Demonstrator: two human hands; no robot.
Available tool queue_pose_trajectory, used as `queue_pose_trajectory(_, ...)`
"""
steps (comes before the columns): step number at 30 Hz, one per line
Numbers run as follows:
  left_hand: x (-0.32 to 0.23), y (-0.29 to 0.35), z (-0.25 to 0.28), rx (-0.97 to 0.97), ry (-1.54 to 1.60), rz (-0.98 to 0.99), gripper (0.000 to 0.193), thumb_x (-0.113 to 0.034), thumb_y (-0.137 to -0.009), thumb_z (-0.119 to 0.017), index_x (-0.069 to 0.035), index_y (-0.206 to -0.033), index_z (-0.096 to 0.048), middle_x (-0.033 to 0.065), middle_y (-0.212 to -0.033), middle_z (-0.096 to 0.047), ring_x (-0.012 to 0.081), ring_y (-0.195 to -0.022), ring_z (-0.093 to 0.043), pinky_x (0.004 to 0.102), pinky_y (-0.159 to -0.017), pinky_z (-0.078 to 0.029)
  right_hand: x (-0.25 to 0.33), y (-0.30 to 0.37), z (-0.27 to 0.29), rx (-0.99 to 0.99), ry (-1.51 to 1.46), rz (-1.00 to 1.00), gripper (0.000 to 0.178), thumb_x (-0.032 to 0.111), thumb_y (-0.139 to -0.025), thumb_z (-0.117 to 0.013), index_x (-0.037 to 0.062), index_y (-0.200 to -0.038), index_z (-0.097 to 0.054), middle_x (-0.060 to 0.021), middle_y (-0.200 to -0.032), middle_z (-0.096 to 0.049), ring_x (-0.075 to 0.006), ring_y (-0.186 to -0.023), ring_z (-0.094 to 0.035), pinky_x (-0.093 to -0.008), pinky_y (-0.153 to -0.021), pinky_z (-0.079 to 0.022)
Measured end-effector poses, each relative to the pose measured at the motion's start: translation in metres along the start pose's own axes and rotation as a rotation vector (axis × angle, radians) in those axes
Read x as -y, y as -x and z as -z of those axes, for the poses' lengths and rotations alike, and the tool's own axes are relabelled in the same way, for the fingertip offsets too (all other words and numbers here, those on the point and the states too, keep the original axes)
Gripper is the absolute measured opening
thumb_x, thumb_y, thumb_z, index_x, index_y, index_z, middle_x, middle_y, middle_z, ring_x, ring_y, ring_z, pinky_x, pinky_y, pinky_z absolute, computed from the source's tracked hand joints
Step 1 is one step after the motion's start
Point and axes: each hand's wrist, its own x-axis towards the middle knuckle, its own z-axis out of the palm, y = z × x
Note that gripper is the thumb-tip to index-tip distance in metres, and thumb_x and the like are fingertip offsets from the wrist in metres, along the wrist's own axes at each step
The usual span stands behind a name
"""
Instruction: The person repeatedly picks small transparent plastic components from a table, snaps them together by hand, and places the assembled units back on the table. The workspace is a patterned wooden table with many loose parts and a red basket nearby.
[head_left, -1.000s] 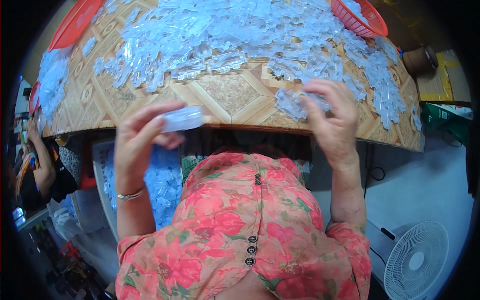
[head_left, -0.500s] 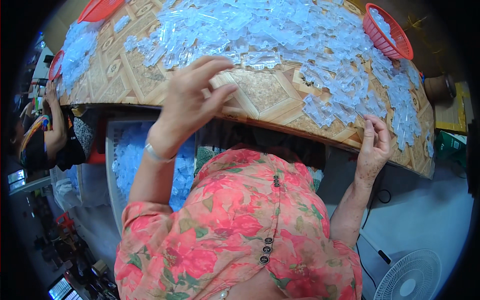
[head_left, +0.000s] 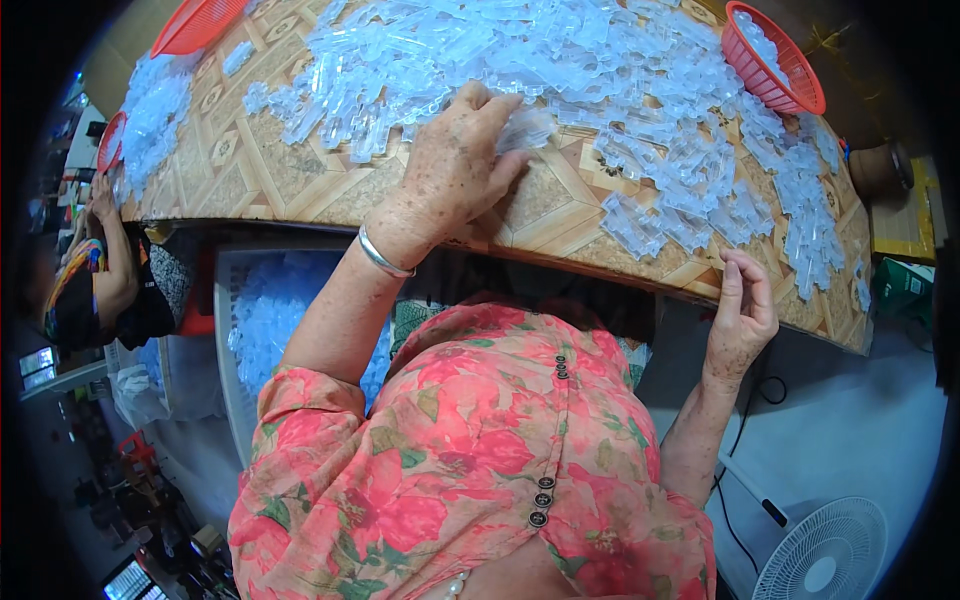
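Observation:
My left hand [head_left: 460,165], with a metal bangle at the wrist, reaches over the table to the near edge of a heap of clear plastic pieces [head_left: 460,55]. Its thumb and fingers close round one clear plastic piece [head_left: 527,128], which looks slightly blurred. My right hand [head_left: 742,315] is by the table's front edge on the right, palm turned inward. Its fingers are curled, their tips close to the thumb; whether anything small is between them I cannot make out. A looser group of clear pieces [head_left: 690,205] lies just beyond it.
Red plastic baskets stand at the table's far left [head_left: 195,25] and far right [head_left: 775,65]. A white crate [head_left: 228,360] of clear pieces sits below the table at my left. Another person [head_left: 110,265] works at the far left. A white fan [head_left: 825,560] stands at lower right.
My left hand has moved right and forward to the heap's edge and closed on a clear plastic piece. The right hand has shifted very slightly toward me.

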Motion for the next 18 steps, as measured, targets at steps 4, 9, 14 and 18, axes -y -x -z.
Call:
queue_pose_trajectory(4,-0.014,-0.001,-0.003,0.019,0.474,0.132,0.042,-0.016,-0.085,-0.075,-0.004,-0.123,-0.062,0.0045,-0.099,-0.06,0.0073,-0.061,-0.056,0.0226,-0.056,-0.045,0.022,-0.008,-0.028,0.114,0.104,0.255,0.011,-0.002,-0.087,-0.067,0.0007,-0.098,-0.068,-0.0077,-0.098,-0.068,-0.017,-0.093,-0.063,-0.0281,-0.081,-0.05)
queue_pose_trajectory(9,-0.061,-0.001,-0.019,0.214,1.16,0.415,0.035,-0.016,-0.092,-0.07,-0.005,-0.124,-0.057,-0.0013,-0.102,-0.059,-0.0004,-0.065,-0.051,0.0161,-0.054,-0.039,0.054,-0.013,-0.069,0.26,0.105,0.348,0.04,0.005,-0.076,-0.077,0.0054,-0.114,-0.064,-0.0085,-0.104,-0.067,-0.0237,-0.091,-0.063,-0.0352,-0.083,-0.05)
queue_pose_trajectory(14,-0.079,0.003,-0.037,0.269,1.206,0.308,0.032,-0.018,-0.093,-0.07,-0.004,-0.117,-0.055,-0.0007,-0.094,-0.059,0.0012,-0.071,-0.052,0.0168,-0.058,-0.043,0.041,-0.016,-0.075,0.213,-0.013,0.319,0.037,0.009,-0.085,-0.072,0.0039,-0.12,-0.063,-0.0087,-0.107,-0.067,-0.02,-0.088,-0.063,-0.0339,-0.08,-0.052)
queue_pose_trajectory(18,-0.08,-0.004,-0.02,0.45,1.258,0.505,0.03,-0.018,-0.094,-0.069,-0.003,-0.116,-0.056,-0.0008,-0.093,-0.061,0.0014,-0.074,-0.054,0.0158,-0.06,-0.045,0.044,-0.015,-0.063,0.213,-0.323,-0.044,0.03,0.014,-0.094,-0.066,0.0011,-0.121,-0.062,-0.0064,-0.102,-0.069,-0.0103,-0.08,-0.062,-0.0265,-0.072,-0.052)
